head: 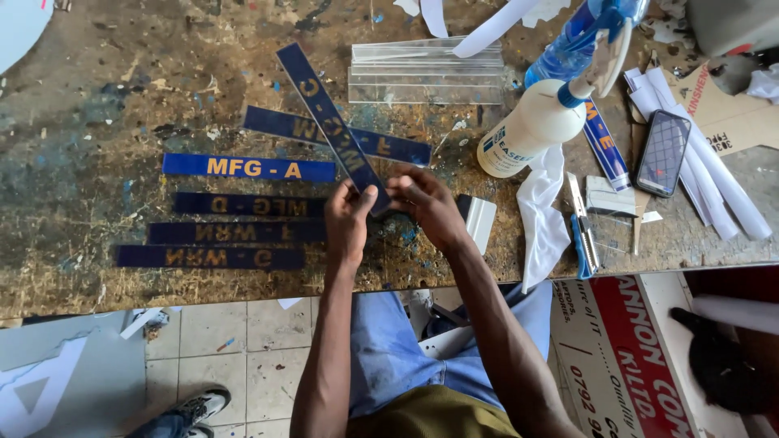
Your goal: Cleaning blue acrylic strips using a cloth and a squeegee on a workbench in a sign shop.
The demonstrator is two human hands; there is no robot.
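Both forearms come up from the bottom centre of the frame, bare all the way down, no sleeves showing. The left hand and the right hand carry no gloves, and no rings or watch catch the eye. At the lower centre there's an olive-green garment edge, perhaps a shirt hem. Above it, light blue jeans cover the legs. In the lower left corner, a dark sneaker with pale laces peeks in.

A white spray bottle, a dark phone and clear acrylic strips lie on the paint-stained workbench.
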